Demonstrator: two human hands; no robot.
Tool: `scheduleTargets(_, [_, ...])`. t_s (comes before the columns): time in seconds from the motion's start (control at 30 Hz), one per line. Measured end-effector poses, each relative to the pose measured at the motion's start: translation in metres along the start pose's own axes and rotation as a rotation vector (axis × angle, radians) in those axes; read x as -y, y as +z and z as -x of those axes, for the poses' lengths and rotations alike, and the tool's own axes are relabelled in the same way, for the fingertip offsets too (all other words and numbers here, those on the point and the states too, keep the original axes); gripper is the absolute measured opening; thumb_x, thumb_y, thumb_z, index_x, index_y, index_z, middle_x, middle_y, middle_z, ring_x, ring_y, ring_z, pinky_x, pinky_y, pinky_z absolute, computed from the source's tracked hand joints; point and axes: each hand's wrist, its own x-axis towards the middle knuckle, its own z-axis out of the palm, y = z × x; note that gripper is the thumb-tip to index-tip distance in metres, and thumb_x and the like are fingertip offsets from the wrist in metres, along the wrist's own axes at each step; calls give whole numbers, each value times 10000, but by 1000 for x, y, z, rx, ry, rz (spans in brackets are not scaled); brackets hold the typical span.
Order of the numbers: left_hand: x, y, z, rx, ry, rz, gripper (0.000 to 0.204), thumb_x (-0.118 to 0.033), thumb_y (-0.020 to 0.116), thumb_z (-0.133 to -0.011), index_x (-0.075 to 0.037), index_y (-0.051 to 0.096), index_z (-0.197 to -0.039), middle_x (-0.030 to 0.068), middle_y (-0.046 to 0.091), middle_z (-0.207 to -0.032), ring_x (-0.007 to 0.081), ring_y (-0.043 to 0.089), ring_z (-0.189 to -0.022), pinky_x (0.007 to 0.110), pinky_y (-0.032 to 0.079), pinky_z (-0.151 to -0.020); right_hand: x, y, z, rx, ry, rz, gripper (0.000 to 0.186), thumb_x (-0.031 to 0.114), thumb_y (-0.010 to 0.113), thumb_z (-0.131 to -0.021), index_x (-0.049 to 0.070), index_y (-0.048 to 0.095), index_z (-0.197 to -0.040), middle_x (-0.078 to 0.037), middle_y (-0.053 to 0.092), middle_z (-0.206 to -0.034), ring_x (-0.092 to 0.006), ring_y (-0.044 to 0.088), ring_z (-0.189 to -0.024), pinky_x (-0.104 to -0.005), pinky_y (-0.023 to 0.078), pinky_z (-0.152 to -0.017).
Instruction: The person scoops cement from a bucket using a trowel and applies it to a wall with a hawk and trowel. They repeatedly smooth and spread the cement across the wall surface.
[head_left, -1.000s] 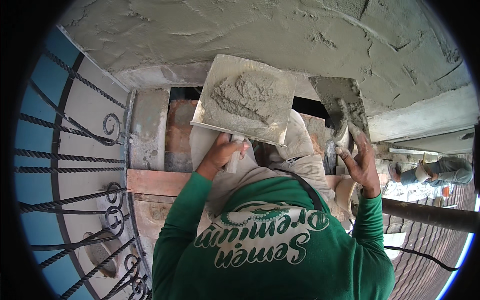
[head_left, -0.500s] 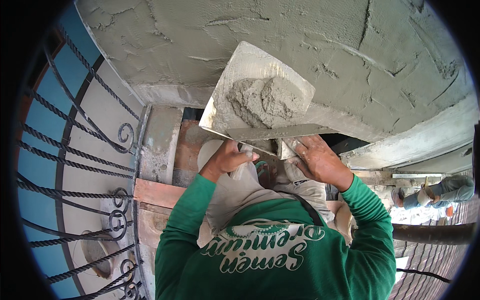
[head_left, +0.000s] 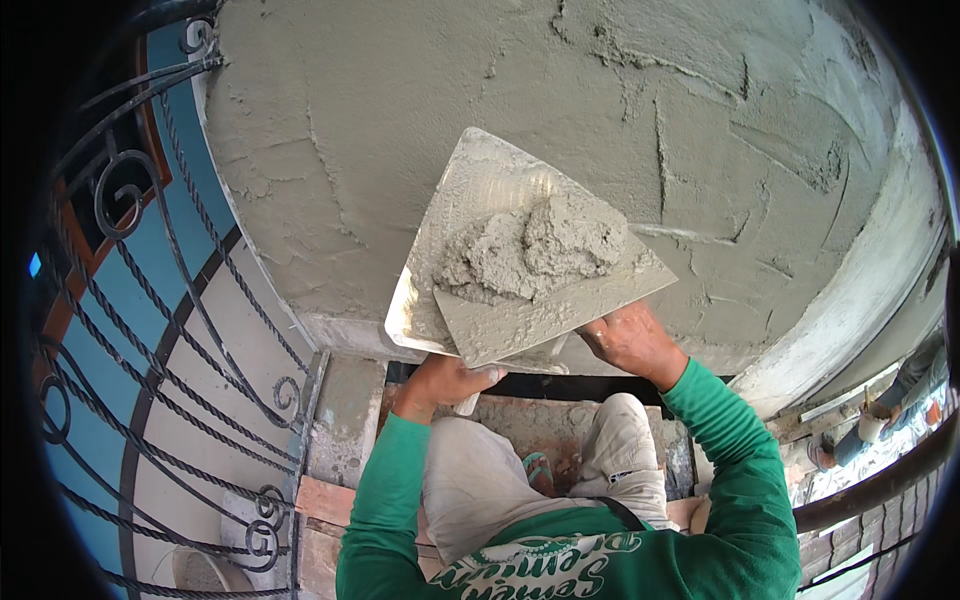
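Observation:
My left hand is closed around the handle under a pale mortar hawk, held out before the wall. A heap of wet grey mortar lies across the hawk and a plastering trowel. The trowel's flat, mortar-smeared blade overlaps the hawk's right and near side, with its broad face showing. At its near edge, my right hand is closed on the trowel; the blade hides its handle and most of my fingers. Beyond both tools rises a wall coated in wet grey plaster with ridges and trowel marks.
On the left stands a black twisted-iron railing. Beneath me are mortar-stained planks, with a dark gap along the wall's foot. A bucket sits beyond the railing. Another person is at the far right, near a dark pole.
The trowel has turned from nearly edge-on to broad face showing, with mortar now over its blade. My right hand has moved forward with it. The view has shifted, showing more wall.

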Motion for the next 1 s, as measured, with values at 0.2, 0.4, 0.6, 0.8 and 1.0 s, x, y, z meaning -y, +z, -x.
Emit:
scheduleTargets(0.2, [-38,-38,-55,-34,173,-69,606,-116,789,-840,1,570,-1393,120,612,-1394,251,533,-1302,401,382,-1127,-34,-50,-75,-139,-4,134,361,70,674,-808,14,644,-1163,-241,643,-1085,-428,640,-1051,-531,490,-950])
scheduleTargets(0.4, [-61,-45,-77,-78,112,187,405,-72,747,-856,-13,627,-1237,62,682,-1046,148,626,-838,315,506,-712,-73,-108,-157,-169,114,282,418,91,673,-836,20,628,-1246,-217,623,-1186,-405,596,-1151,-501,454,-1014])
scheduleTargets(0.6, [-53,-43,-55,-134,-78,421,319,-50,729,-872,-11,624,-1171,47,666,-891,131,616,-711,307,510,-618,-107,-149,-250,-97,31,292,536,230,649,-964,26,528,-1446,-223,585,-1328,-386,562,-1263,-478,449,-1069])
scheduleTargets(0.8, [-16,-48,-5,-241,-228,489,333,-61,735,-860,22,621,-1162,51,670,-884,133,619,-728,305,511,-656,-122,-143,-291,-75,0,505,422,259,628,-972,28,568,-1320,-174,647,-1182,-341,643,-1135,-461,518,-933])
scheduleTargets(1.0, [7,-47,7,-286,-252,552,334,-34,739,-848,-1,625,-1160,47,649,-870,140,616,-691,302,516,-589,-135,-139,-324,-205,54,617,287,134,581,-937,74,610,-1216,-163,706,-946,-359,712,-902,-490,558,-754])
